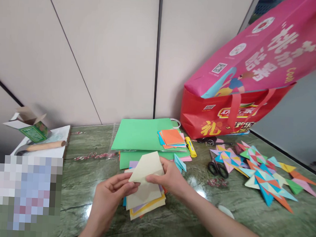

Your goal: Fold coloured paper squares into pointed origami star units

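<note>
Between my two hands is a cream sheet of paper [148, 164], with slanted edges that look folded. My left hand [117, 187] pinches its lower left corner between thumb and fingers. My right hand [171, 175] grips the right edge, thumb on top and fingers behind. Right below the sheet lies a loose stack of coloured paper [148, 203] in cream, yellow, purple and orange, partly hidden by the hands. A small folded blue paper piece [180, 163] rests just beyond my right hand.
Green paper sheets [141, 133] lie at the back, with small orange squares [172, 137] on them. A yellow glue stick [190, 147], scissors [218, 167] and several folded paper stars [268, 179] are to the right. Bags [213, 116] stand behind; a green box [35, 128] sits left.
</note>
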Action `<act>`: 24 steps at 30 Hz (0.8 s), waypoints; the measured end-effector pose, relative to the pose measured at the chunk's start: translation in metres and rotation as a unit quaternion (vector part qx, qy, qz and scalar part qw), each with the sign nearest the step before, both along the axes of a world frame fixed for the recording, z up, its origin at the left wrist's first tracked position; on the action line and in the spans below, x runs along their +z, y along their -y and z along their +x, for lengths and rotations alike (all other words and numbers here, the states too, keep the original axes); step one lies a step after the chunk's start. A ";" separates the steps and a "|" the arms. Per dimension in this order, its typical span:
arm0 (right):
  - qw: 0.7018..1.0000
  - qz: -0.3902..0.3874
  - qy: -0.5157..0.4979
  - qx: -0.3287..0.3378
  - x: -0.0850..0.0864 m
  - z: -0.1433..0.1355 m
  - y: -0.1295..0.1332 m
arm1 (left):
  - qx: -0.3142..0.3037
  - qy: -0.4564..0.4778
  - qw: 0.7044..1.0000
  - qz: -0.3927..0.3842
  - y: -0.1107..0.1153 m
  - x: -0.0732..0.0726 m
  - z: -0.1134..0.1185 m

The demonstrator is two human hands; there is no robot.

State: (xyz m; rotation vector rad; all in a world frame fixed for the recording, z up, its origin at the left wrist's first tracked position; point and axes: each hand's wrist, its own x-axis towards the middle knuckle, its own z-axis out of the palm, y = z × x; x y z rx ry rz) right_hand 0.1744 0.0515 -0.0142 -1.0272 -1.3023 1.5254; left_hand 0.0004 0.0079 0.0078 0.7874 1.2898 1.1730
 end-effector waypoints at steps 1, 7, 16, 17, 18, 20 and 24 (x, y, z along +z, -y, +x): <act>1.000 -0.007 -0.001 0.002 0.000 0.000 0.000 | 0.000 0.003 1.000 -0.001 0.000 0.000 0.000; 1.000 -0.023 -0.003 0.001 0.002 0.000 0.000 | 0.003 0.013 1.000 -0.003 0.001 0.000 0.000; 0.998 -0.053 -0.036 0.020 0.003 0.000 0.002 | 0.006 -0.010 1.000 0.005 0.002 0.005 -0.003; 0.998 -0.055 -0.039 0.015 0.003 0.001 0.001 | 0.001 -0.029 1.000 0.009 0.001 0.004 -0.003; 0.998 -0.056 -0.041 0.009 0.003 0.002 0.000 | -0.007 -0.049 0.999 0.013 0.000 0.003 -0.004; 0.998 -0.051 -0.040 -0.004 0.003 0.004 -0.002 | -0.018 -0.077 0.997 0.021 -0.001 0.000 -0.004; 0.999 -0.038 -0.033 0.016 0.003 0.002 0.000 | -0.008 -0.063 0.997 0.041 -0.003 -0.002 -0.003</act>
